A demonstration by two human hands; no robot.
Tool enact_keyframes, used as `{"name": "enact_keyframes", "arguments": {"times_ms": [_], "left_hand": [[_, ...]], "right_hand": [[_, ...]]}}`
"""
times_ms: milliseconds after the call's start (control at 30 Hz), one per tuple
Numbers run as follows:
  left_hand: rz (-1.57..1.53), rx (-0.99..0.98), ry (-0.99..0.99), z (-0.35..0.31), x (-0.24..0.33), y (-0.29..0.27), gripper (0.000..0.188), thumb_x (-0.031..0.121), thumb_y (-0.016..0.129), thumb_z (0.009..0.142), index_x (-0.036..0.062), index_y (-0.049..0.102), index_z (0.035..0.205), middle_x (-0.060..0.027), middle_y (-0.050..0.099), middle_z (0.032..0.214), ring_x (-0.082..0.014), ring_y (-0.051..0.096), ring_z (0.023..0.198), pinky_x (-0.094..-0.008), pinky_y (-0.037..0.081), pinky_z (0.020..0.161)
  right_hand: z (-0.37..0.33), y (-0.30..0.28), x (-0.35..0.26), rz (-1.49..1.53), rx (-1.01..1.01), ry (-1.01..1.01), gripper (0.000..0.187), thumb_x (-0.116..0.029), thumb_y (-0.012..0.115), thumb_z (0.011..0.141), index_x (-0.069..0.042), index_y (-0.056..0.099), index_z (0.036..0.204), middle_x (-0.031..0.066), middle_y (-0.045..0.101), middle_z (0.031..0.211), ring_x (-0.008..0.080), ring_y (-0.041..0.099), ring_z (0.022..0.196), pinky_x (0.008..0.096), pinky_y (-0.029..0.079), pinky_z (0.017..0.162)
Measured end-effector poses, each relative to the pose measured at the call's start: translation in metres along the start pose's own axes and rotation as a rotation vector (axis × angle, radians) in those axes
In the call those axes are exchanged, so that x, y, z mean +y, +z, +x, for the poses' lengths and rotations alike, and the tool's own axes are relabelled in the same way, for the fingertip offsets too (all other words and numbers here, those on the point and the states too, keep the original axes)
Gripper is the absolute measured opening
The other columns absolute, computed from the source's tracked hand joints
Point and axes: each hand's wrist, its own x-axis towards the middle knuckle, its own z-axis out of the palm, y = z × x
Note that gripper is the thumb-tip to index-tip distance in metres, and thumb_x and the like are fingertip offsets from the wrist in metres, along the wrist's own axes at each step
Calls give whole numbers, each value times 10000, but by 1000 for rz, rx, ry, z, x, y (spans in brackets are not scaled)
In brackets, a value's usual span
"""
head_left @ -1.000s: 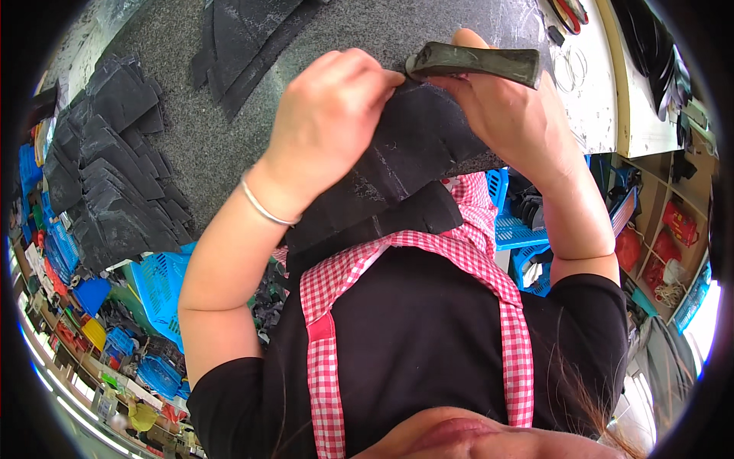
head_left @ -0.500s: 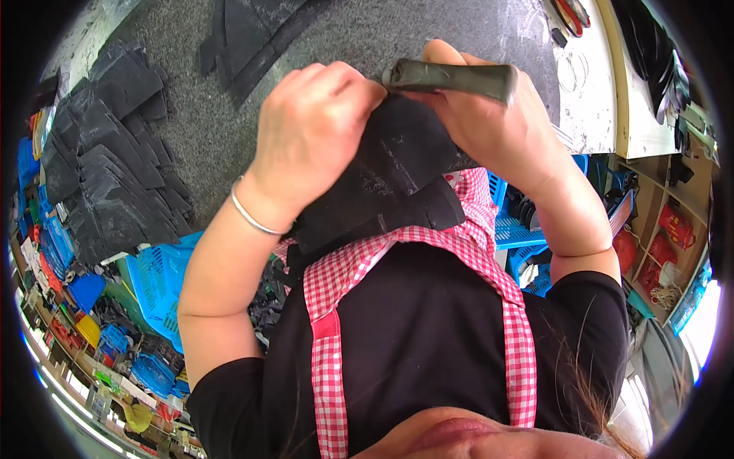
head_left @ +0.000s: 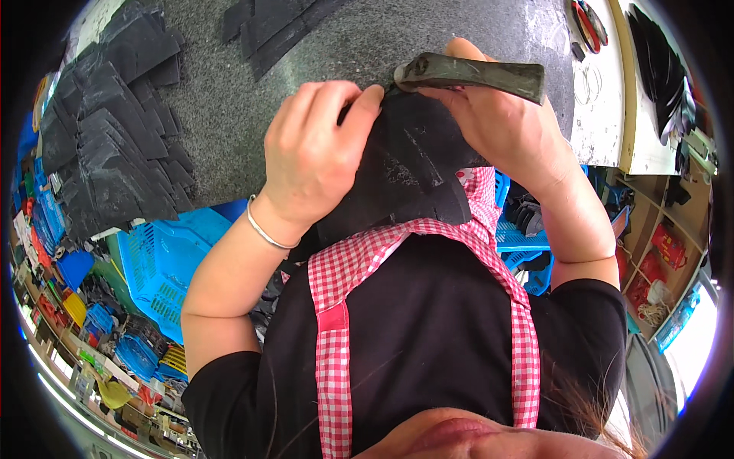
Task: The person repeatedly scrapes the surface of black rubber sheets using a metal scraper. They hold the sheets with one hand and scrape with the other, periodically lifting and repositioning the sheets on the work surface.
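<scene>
Head view, looking down the person's chest to the work. The left hand (head_left: 317,157) is closed over the upper left part of a black leather piece (head_left: 413,172), fingers curled across its face and thumb tip pressed at its top edge; its grip is a firm hold on the piece. The right hand (head_left: 501,130) is wrapped around a dark tool handle (head_left: 474,73), which lies nearly level at 12 o'clock of the piece, its blunt end meeting the piece's top edge just beside the left thumb; this grip is a full fist on the handle. The leather piece sits at picture centre, held up between both hands in front of the chest, above the near edge of the grey speckled tabletop (head_left: 229,99); whether it touches that edge cannot be told. A thin silver bangle (head_left: 267,229) circles the left wrist. Below the piece run the red-and-white checked apron straps (head_left: 336,306) over a black shirt. On the tabletop at 10 o'clock lies a stack of black cut pieces (head_left: 115,153), and more dark strips (head_left: 267,23) lie at 11 o'clock. Blue plastic crates (head_left: 164,260) stand under the tabletop at 8 o'clock.
</scene>
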Motion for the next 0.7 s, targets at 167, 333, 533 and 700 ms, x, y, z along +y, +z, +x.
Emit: {"name": "enact_keyframes", "arguments": {"times_ms": [167, 333, 533, 700], "left_hand": [[-267, 50, -30, 5, -18, -1, 153, 72, 838, 840, 79, 821, 991, -12, 706, 899, -221, 697, 802, -352, 590, 711], [-63, 14, 30, 4, -9, -7, 176, 64, 820, 826, 78, 823, 1002, -16, 721, 927, -226, 707, 826, -346, 600, 717], [-215, -14, -21, 7, -18, -12, 185, 43, 806, 820, 91, 823, 997, -15, 721, 927, -227, 713, 837, -354, 608, 726], [-176, -35, -54, 0, -12, -15, 149, 51, 811, 837, 95, 810, 979, -21, 725, 932, -239, 714, 840, -363, 609, 739]], "right_hand": [[0, -4, 0, 40, -1, -17, 187, -203, 776, 1034, -64, 701, 1133, 166, 700, 862, 424, 707, 816, 466, 547, 680], [8, -2, -7, 27, -5, -58, 190, -213, 784, 1014, -80, 683, 1105, 162, 708, 813, 419, 723, 788, 477, 566, 651], [11, -7, -15, -9, -68, -19, 184, -207, 788, 1015, -80, 686, 1101, 159, 723, 843, 419, 724, 820, 481, 564, 665], [16, -6, -28, -24, -71, -51, 194, -209, 802, 1003, -81, 679, 1080, 164, 731, 850, 431, 720, 810, 488, 565, 650]]}}
